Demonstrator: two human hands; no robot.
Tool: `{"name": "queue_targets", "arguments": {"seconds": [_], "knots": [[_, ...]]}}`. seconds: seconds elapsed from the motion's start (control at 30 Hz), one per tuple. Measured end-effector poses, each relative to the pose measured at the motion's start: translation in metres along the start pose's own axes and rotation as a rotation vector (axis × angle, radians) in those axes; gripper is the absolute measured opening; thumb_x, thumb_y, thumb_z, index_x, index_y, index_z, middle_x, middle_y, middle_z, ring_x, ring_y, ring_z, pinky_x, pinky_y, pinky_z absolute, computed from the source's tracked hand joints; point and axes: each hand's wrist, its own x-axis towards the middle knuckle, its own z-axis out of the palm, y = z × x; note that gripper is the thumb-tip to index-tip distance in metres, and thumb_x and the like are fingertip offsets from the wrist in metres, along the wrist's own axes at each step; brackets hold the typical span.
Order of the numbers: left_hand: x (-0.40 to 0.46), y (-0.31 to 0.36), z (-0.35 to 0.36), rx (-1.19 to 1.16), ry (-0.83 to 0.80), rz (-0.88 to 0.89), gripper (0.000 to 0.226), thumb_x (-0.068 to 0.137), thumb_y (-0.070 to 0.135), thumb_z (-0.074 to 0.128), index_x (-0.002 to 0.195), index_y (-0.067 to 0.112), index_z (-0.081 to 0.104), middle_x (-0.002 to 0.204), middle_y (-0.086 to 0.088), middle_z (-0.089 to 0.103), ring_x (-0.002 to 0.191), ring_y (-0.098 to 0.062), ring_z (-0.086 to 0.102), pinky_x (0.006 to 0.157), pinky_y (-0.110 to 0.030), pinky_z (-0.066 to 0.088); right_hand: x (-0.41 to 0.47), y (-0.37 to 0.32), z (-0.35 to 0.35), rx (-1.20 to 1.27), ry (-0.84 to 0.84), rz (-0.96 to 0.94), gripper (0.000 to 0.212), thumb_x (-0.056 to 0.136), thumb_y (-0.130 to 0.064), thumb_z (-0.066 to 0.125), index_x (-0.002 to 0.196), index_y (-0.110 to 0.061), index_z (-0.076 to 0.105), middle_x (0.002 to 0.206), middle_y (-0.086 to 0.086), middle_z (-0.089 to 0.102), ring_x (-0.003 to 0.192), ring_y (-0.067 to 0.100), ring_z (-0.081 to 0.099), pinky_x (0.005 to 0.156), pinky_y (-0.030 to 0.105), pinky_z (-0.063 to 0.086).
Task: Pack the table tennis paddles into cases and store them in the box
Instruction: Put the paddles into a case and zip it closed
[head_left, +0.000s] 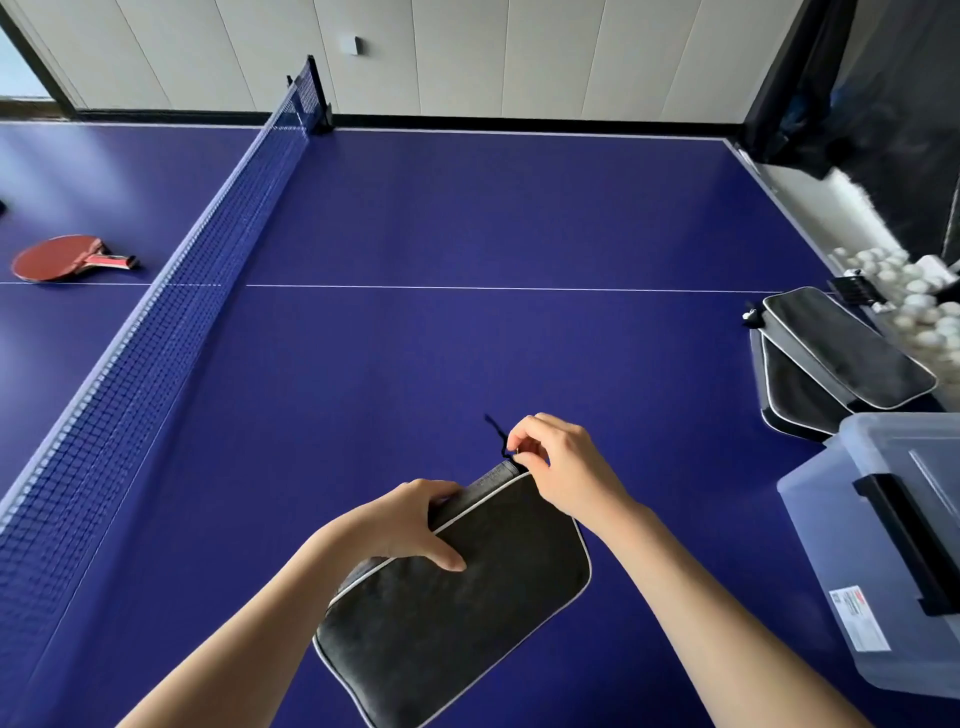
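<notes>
Black and soft, with a thin white line around its edge, the paddle case (457, 587) sits near the front edge of the blue table (467, 234). The left hand (410, 525) holds its long side, thumb on top and fingers curled under. The right hand (556, 457) pinches the small zipper pull (514, 453) at the far corner — a black cord sticks out there.

Two more black cases (831, 358) lie stacked at the right edge. Just in front of them, at the front right corner, stands a clear plastic box (857, 545) with a black handle and a white label; the words are too small to read. Past the cases is a pile of white balls (914, 306).

One red paddle (67, 257) lies alone on the far side of the net (171, 322), by the left edge.
</notes>
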Motion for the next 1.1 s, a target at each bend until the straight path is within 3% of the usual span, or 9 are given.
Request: {"name": "queue_targets", "arguments": {"seconds": [0.13,0.23,0.33,0.43,0.53,0.67,0.73,0.8,1.1], "knots": [[0.001,-0.005,0.008,-0.102,0.041,0.000,0.052,0.066,0.022,0.084,0.112,0.031,0.061,0.100,0.012,0.071,0.091,-0.008,0.068,0.083,-0.028,0.057,0.000,0.002,0.001,0.025,0.026,-0.005,0.009,0.087,-0.005,0.063,0.092,-0.013,0.061,0.091,-0.006,0.058,0.076,0.008,0.056,0.065,0.015,0.046],[-0.003,-0.010,0.013,-0.315,0.081,0.007,0.049,0.068,0.016,0.085,0.110,0.031,0.064,0.099,0.008,0.073,0.089,-0.011,0.071,0.076,-0.028,0.058,-0.006,0.004,0.002,0.142,0.150,0.071,0.021,0.087,-0.011,0.065,0.107,-0.017,0.060,0.101,-0.005,0.058,0.089,0.006,0.056,0.076,0.014,0.045],[-0.008,-0.017,0.019,-0.589,0.125,0.004,0.055,0.066,0.010,0.085,0.115,0.024,0.064,0.106,-0.003,0.073,0.096,-0.023,0.071,0.076,-0.036,0.059,-0.024,0.011,0.004,0.310,0.341,0.241,0.044,0.083,-0.017,0.071,0.123,-0.022,0.053,0.116,-0.008,0.054,0.106,0.002,0.052,0.087,0.010,0.040],[-0.014,-0.028,0.024,-0.816,0.194,-0.008,0.058,0.065,0.008,0.085,0.117,0.020,0.063,0.110,-0.011,0.072,0.099,-0.032,0.070,0.078,-0.043,0.059,-0.052,0.020,0.015,0.489,0.388,0.464,0.061,0.078,-0.020,0.076,0.132,-0.025,0.047,0.129,-0.007,0.050,0.116,0.004,0.049,0.095,0.023,0.042],[-0.019,-0.037,0.030,-0.954,0.258,-0.021,0.062,0.057,0.017,0.088,0.114,0.024,0.065,0.109,-0.012,0.072,0.098,-0.034,0.070,0.072,-0.041,0.059,-0.077,0.023,0.031,0.753,0.318,0.636,0.065,0.078,-0.018,0.076,0.132,-0.031,0.044,0.130,-0.003,0.052,0.115,0.006,0.053,0.094,0.026,0.044],[-0.029,-0.050,0.034,-1.049,0.333,-0.028,0.066,0.049,0.027,0.088,0.111,0.024,0.066,0.106,-0.010,0.073,0.095,-0.030,0.071,0.067,-0.036,0.059,-0.088,0.016,0.050,1.088,0.090,0.725,0.067,0.070,-0.025,0.077,0.129,-0.033,0.047,0.112,0.002,0.068,0.102,0.008,0.066,0.083,0.022,0.051],[-0.036,-0.058,0.036,-1.073,0.359,-0.034,0.067,0.049,0.028,0.088,0.112,0.024,0.066,0.107,-0.010,0.073,0.096,-0.030,0.071,0.068,-0.036,0.059,-0.086,0.013,0.059,1.085,0.035,0.699,0.072,0.062,-0.028,0.081,0.127,-0.032,0.050,0.107,0.001,0.071,0.102,0.014,0.067,0.086,0.028,0.051],[-0.045,-0.069,0.037,-1.090,0.397,-0.054,0.071,0.049,0.029,0.089,0.115,0.024,0.065,0.109,-0.010,0.072,0.098,-0.031,0.070,0.070,-0.038,0.058,-0.080,0.006,0.066,1.033,-0.016,0.667,0.070,0.060,-0.028,0.085,0.121,-0.035,0.052,0.106,-0.004,0.071,0.100,0.011,0.067,0.079,0.023,0.053],[-0.095,-0.132,0.016,-1.108,0.572,-0.162,0.069,0.054,0.029,0.090,0.118,0.019,0.066,0.109,-0.009,0.073,0.098,-0.030,0.071,0.081,-0.040,0.057,-0.045,-0.040,0.131,0.962,-0.127,0.653,0.060,0.071,-0.016,0.082,0.120,-0.030,0.052,0.099,0.003,0.073,0.090,0.015,0.070,0.073,0.024,0.055]]}}
